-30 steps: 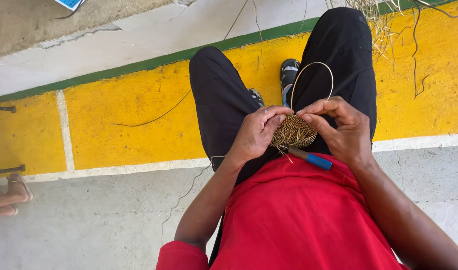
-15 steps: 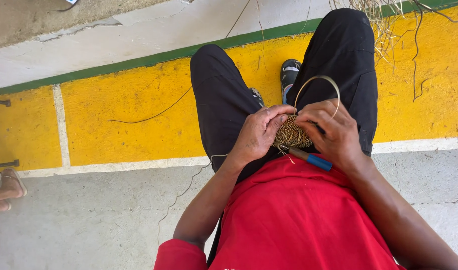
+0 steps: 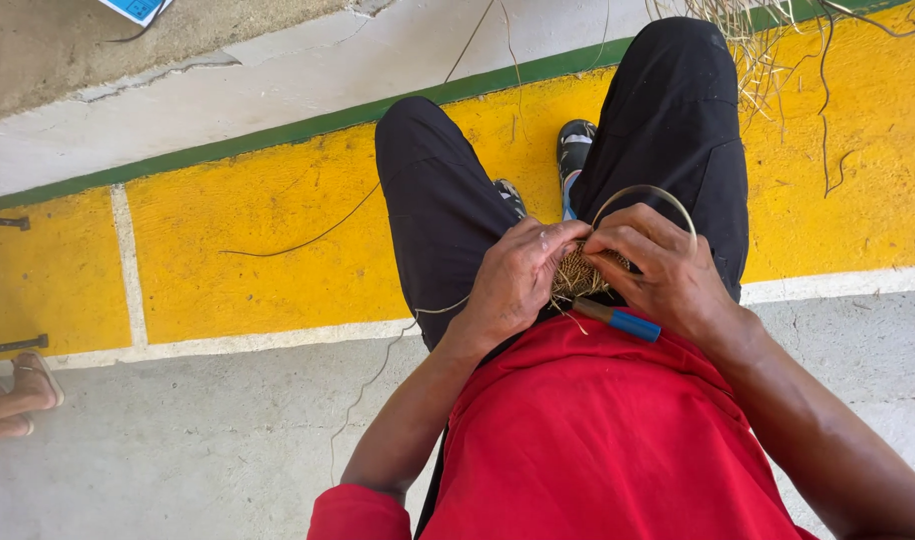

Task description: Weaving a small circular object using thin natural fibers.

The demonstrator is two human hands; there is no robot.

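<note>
I sit with my legs in black trousers and a red shirt below. My left hand (image 3: 513, 280) and my right hand (image 3: 663, 270) both grip a small round woven straw piece (image 3: 576, 277) held over my lap, mostly hidden by the fingers. A thin straw strand loops (image 3: 646, 192) up and over my right hand. A tool with a blue handle (image 3: 628, 322) pokes out under my right hand, resting against its palm side. A long strand (image 3: 433, 310) trails from the weave to the left.
A pile of loose dry straw (image 3: 753, 40) lies at the top right by my knee. The floor has a yellow painted band (image 3: 258, 240) with a green stripe (image 3: 278, 132). Another person's sandalled feet (image 3: 18, 400) are at the left edge. A blue paper (image 3: 138, 8) lies top left.
Both hands have closed tighter over the woven piece, hiding more of it. The strand loop has lowered and shifted right over my right hand.
</note>
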